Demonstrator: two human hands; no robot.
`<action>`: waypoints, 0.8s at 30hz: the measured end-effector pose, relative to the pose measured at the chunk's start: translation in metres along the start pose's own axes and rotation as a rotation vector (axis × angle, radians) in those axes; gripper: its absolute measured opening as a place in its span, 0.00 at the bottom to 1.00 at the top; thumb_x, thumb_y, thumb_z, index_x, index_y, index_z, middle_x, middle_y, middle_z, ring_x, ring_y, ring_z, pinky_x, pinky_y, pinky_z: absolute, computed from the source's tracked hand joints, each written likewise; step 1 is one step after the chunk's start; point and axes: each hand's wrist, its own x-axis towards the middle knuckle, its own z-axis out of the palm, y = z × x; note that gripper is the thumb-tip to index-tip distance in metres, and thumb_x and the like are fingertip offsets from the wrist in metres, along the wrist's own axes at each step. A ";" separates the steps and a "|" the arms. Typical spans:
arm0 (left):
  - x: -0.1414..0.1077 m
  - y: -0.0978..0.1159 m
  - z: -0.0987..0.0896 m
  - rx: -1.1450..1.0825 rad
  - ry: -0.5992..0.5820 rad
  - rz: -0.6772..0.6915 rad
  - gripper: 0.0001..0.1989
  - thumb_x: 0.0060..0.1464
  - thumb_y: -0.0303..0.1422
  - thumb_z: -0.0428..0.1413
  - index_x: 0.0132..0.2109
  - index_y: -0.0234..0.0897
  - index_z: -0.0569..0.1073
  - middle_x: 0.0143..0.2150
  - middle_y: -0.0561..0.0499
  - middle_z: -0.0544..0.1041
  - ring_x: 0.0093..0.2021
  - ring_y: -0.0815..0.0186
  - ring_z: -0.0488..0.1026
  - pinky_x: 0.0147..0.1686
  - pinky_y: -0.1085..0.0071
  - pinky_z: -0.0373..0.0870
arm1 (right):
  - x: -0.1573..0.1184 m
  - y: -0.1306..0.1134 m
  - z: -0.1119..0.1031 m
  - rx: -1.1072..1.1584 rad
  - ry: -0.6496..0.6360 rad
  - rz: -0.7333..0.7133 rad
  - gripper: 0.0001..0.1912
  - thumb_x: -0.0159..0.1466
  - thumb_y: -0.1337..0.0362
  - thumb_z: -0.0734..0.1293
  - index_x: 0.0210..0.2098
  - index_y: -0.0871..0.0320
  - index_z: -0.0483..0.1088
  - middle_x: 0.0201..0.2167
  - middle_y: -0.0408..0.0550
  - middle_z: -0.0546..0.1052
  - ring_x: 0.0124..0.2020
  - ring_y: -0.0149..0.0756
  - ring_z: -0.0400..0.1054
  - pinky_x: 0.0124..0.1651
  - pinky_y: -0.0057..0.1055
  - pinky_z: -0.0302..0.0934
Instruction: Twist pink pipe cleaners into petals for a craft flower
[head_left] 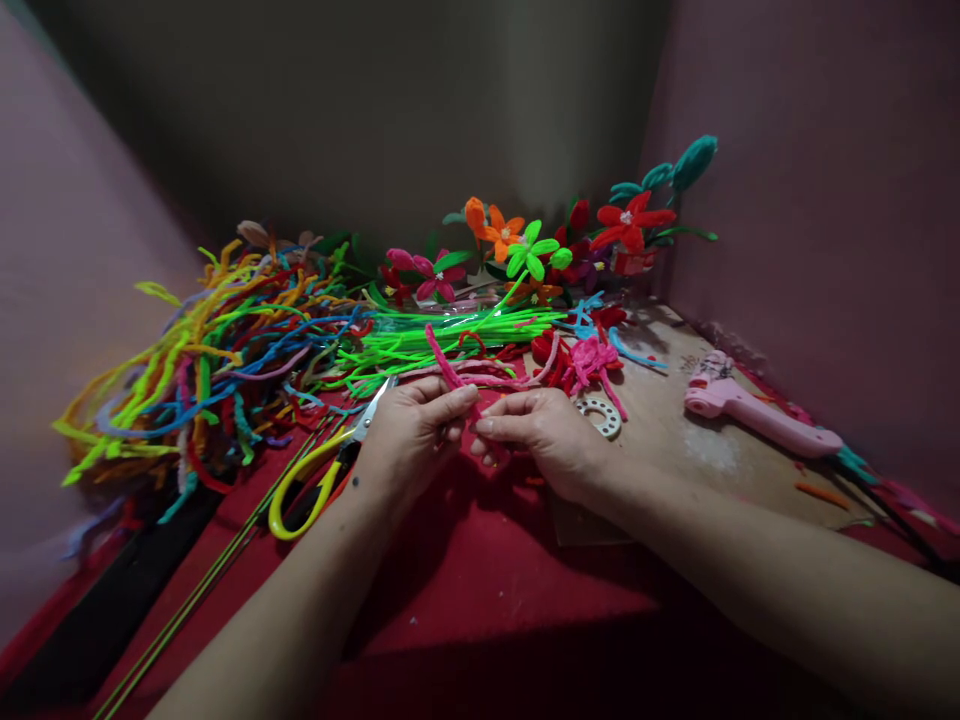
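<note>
A dark pink pipe cleaner (442, 355) rises from between the thumb and fingers of my left hand (420, 425). Close beside it, my right hand (544, 430) is closed in a pinch, its fingertips at the lower part of the same pipe cleaner, mostly hidden by the fingers. Yellow-handled scissors (306, 492) lie left of my left wrist, blades partly behind that hand. Just behind my right hand are a bunch of pink pipe cleaner loops (591, 365) and a pale round disc with holes (600, 418).
A tangled heap of coloured pipe cleaners (202, 360) fills the left. Bright green pipe cleaners (450, 335) lie behind my hands, with pipe cleaner flowers (532, 250) at the back. A pink glue gun (757, 405) rests on cardboard (667, 480) at right. Thin green stems (202, 570) lie front left.
</note>
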 end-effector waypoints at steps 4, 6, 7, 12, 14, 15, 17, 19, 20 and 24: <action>0.000 0.000 -0.002 0.072 -0.034 0.000 0.11 0.43 0.34 0.61 0.22 0.33 0.68 0.15 0.57 0.63 0.15 0.77 0.57 0.16 0.79 0.51 | 0.000 -0.001 0.002 0.026 0.049 0.006 0.05 0.48 0.67 0.67 0.18 0.62 0.71 0.17 0.45 0.72 0.18 0.26 0.61 0.24 0.27 0.53; 0.000 0.001 -0.002 0.171 -0.034 0.040 0.11 0.44 0.35 0.59 0.22 0.32 0.69 0.14 0.56 0.65 0.14 0.77 0.57 0.15 0.78 0.50 | 0.001 -0.001 0.002 0.038 0.066 0.009 0.05 0.47 0.68 0.67 0.18 0.62 0.71 0.17 0.45 0.72 0.17 0.26 0.59 0.23 0.27 0.51; 0.000 0.002 -0.002 0.233 -0.024 0.072 0.12 0.45 0.35 0.59 0.21 0.32 0.69 0.14 0.56 0.65 0.14 0.77 0.57 0.16 0.78 0.50 | 0.002 0.000 0.001 0.037 0.072 0.011 0.05 0.47 0.68 0.67 0.18 0.62 0.71 0.17 0.45 0.72 0.17 0.26 0.58 0.22 0.27 0.50; -0.001 0.003 -0.002 0.434 0.040 0.189 0.17 0.46 0.35 0.57 0.16 0.33 0.64 0.12 0.57 0.62 0.14 0.77 0.55 0.17 0.77 0.50 | 0.006 0.007 -0.002 0.023 0.114 -0.056 0.05 0.48 0.68 0.67 0.18 0.62 0.71 0.15 0.44 0.70 0.16 0.24 0.52 0.20 0.27 0.42; -0.001 0.003 -0.004 0.435 0.041 0.214 0.17 0.46 0.34 0.57 0.16 0.34 0.63 0.12 0.57 0.62 0.15 0.77 0.55 0.17 0.77 0.52 | 0.007 0.008 -0.003 0.041 0.126 -0.049 0.05 0.47 0.67 0.66 0.18 0.63 0.71 0.14 0.44 0.69 0.15 0.23 0.51 0.20 0.27 0.41; -0.001 0.002 -0.004 0.432 0.030 0.224 0.16 0.46 0.34 0.57 0.16 0.34 0.64 0.12 0.57 0.62 0.15 0.76 0.55 0.18 0.77 0.52 | 0.008 0.008 -0.003 0.053 0.127 -0.034 0.05 0.47 0.67 0.66 0.18 0.63 0.71 0.14 0.44 0.69 0.15 0.23 0.51 0.20 0.27 0.40; 0.000 0.001 -0.007 0.423 -0.016 0.232 0.14 0.46 0.33 0.57 0.18 0.34 0.66 0.14 0.57 0.64 0.16 0.76 0.57 0.18 0.76 0.53 | 0.008 0.007 -0.002 0.072 0.127 -0.009 0.05 0.46 0.67 0.67 0.17 0.63 0.71 0.13 0.43 0.69 0.14 0.23 0.50 0.19 0.26 0.39; 0.001 0.000 -0.009 0.439 -0.053 0.256 0.08 0.45 0.32 0.58 0.23 0.34 0.70 0.16 0.57 0.65 0.17 0.75 0.58 0.19 0.76 0.55 | 0.008 0.004 -0.002 0.084 0.134 0.001 0.05 0.45 0.68 0.67 0.16 0.63 0.70 0.13 0.43 0.69 0.13 0.23 0.51 0.18 0.26 0.40; 0.001 -0.001 -0.011 0.465 -0.060 0.300 0.05 0.44 0.31 0.58 0.26 0.34 0.72 0.18 0.56 0.67 0.18 0.74 0.60 0.20 0.76 0.56 | 0.007 0.003 -0.001 0.091 0.132 0.009 0.05 0.45 0.68 0.67 0.15 0.63 0.69 0.13 0.43 0.69 0.13 0.23 0.51 0.18 0.26 0.40; 0.006 -0.004 -0.018 0.675 -0.074 0.669 0.03 0.46 0.29 0.57 0.30 0.37 0.76 0.28 0.53 0.70 0.29 0.70 0.66 0.29 0.73 0.63 | 0.008 0.001 -0.002 0.102 0.102 0.066 0.05 0.45 0.70 0.67 0.14 0.62 0.68 0.13 0.43 0.70 0.12 0.22 0.51 0.17 0.25 0.39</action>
